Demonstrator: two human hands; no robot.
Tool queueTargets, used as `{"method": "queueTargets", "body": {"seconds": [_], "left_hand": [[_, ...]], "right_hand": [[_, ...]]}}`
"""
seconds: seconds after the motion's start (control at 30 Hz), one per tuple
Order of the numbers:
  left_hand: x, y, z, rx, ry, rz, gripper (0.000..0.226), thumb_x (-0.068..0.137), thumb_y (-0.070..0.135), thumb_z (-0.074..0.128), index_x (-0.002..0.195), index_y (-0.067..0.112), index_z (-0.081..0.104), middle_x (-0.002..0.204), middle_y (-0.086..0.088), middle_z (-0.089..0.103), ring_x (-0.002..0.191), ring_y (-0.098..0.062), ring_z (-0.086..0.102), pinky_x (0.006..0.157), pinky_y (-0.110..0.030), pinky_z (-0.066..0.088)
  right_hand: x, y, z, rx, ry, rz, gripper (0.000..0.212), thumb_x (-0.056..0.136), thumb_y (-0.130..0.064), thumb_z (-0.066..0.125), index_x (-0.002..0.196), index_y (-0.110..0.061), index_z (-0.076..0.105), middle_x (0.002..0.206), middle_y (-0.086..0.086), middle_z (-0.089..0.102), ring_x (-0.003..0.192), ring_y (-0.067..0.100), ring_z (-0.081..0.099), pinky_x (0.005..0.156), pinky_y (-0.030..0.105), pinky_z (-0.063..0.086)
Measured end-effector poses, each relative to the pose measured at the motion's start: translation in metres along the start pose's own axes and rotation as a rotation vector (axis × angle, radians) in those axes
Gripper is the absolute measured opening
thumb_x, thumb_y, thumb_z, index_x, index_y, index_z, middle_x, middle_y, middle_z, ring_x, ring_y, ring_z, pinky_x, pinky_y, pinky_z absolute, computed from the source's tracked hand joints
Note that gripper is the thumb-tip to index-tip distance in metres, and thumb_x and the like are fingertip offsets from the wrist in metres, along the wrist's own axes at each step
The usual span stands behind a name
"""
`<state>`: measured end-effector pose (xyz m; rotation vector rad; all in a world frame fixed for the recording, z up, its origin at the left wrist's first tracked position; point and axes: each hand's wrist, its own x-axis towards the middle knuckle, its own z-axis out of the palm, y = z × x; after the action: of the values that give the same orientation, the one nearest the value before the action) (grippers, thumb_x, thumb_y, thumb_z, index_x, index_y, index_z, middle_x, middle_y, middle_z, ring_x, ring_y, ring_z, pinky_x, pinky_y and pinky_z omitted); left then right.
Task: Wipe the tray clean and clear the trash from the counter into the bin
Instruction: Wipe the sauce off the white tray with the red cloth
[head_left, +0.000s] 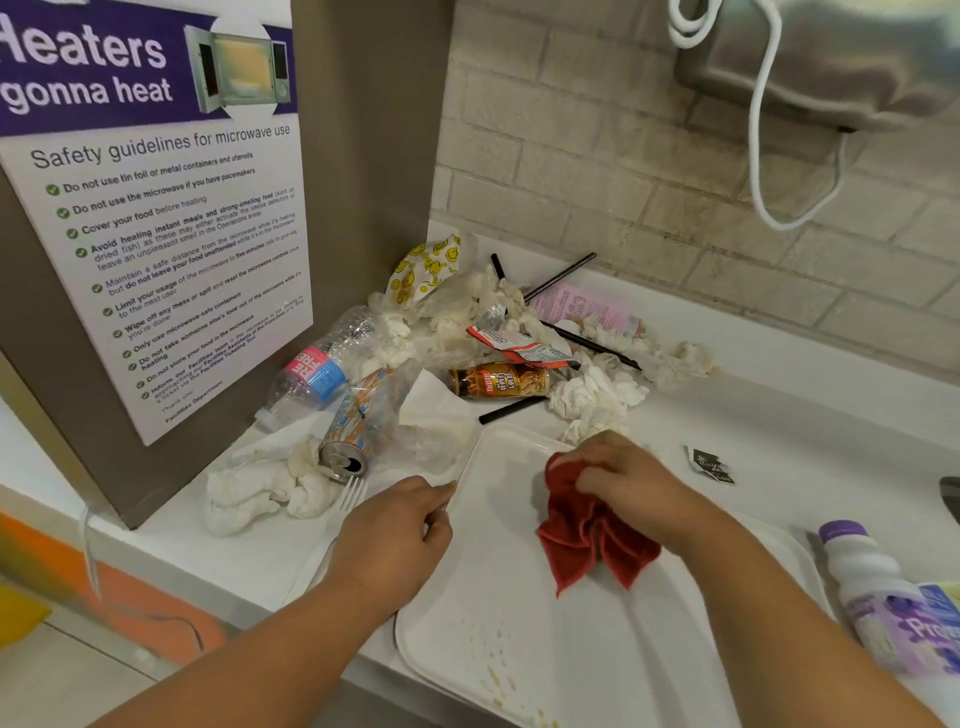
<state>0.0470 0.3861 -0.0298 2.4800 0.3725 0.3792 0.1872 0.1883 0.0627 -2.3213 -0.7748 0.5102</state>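
A white tray (519, 639) lies on the counter in front of me, with yellowish crumbs near its front edge. My right hand (631, 480) grips a crumpled red cloth (587, 530) on the tray's far part. My left hand (400, 530) pinches the tray's left rim. Behind the tray sits a heap of trash: crumpled tissues (597, 395), a crushed plastic bottle (317, 371), a drink can (353, 431), a brown can (498, 380), snack wrappers (519, 345), a smiley-print wrapper (423, 267) and black straws (558, 278). No bin is in view.
A white plastic fork (350, 493) lies left of the tray, next to my left hand. A torn black sachet (711, 465) lies right of the tray. A purple-capped bottle (883, 592) stands at the right. A microwave poster (156, 208) covers the left wall; a white cord (763, 130) hangs above.
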Motion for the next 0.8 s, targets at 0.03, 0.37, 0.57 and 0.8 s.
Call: {"method": "queueTargets", "body": {"seconds": [0.03, 0.37, 0.57, 0.8], "left_hand": [[0.000, 0.001, 0.000, 0.005, 0.000, 0.001, 0.037, 0.093, 0.031, 0.043, 0.128, 0.041, 0.053, 0.079, 0.019, 0.045, 0.079, -0.004, 0.050, 0.059, -0.005, 0.028], [-0.002, 0.001, -0.002, 0.029, -0.008, 0.012, 0.034, 0.092, 0.030, 0.042, 0.121, 0.043, 0.057, 0.078, 0.014, 0.047, 0.077, -0.006, 0.051, 0.056, -0.008, 0.029], [-0.002, 0.001, -0.002, 0.033, -0.010, 0.006, 0.034, 0.091, 0.031, 0.044, 0.120, 0.041, 0.058, 0.078, 0.013, 0.047, 0.077, -0.006, 0.051, 0.059, -0.013, 0.032], [-0.003, 0.000, -0.003, 0.031, -0.008, 0.021, 0.026, 0.091, 0.032, 0.042, 0.109, 0.036, 0.061, 0.078, 0.010, 0.047, 0.075, -0.008, 0.051, 0.060, -0.013, 0.034]], "right_hand": [[-0.004, 0.001, -0.008, -0.037, 0.056, 0.001, 0.032, 0.081, -0.013, 0.056, 0.091, -0.040, 0.069, 0.106, -0.006, 0.050, 0.102, 0.013, 0.051, 0.088, 0.022, 0.039], [-0.020, 0.024, 0.048, -0.290, 0.067, -0.047, 0.053, 0.081, -0.038, 0.065, 0.131, -0.039, 0.047, 0.134, -0.018, 0.049, 0.121, 0.013, 0.044, 0.104, 0.032, 0.037], [0.002, 0.006, 0.098, -0.310, 0.179, -0.310, 0.039, 0.091, -0.017, 0.054, 0.129, -0.025, 0.057, 0.141, -0.008, 0.041, 0.124, 0.016, 0.036, 0.109, 0.025, 0.030], [0.022, 0.031, 0.069, -0.251, 0.536, 0.013, 0.031, 0.086, -0.015, 0.060, 0.115, -0.023, 0.061, 0.120, -0.001, 0.042, 0.110, 0.016, 0.041, 0.100, 0.027, 0.038]]}}
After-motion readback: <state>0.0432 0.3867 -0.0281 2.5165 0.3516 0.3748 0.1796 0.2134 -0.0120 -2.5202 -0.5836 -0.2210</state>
